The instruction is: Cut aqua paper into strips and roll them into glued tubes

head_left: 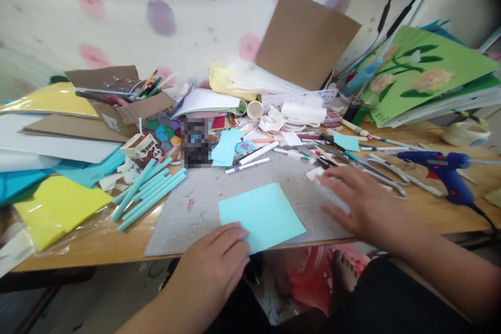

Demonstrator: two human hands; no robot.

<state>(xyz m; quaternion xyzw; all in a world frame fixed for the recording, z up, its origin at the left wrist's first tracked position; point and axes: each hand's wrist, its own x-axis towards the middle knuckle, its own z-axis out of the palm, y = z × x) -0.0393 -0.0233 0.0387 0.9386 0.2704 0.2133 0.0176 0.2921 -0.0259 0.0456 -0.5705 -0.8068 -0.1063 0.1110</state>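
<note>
The flat light-blue paper (264, 214) touches my left hand (217, 255), pinched I can't tell, and my right hand (360, 203) is spread.

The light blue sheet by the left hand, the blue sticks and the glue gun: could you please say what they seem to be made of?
Sheet: probably matte paper, thin with straight edges.
Sticks: perhaps rolled paper, matte and close to the sheet's colour.
Glue gun: likely smooth hard plastic, with a moulded blue body.
</note>
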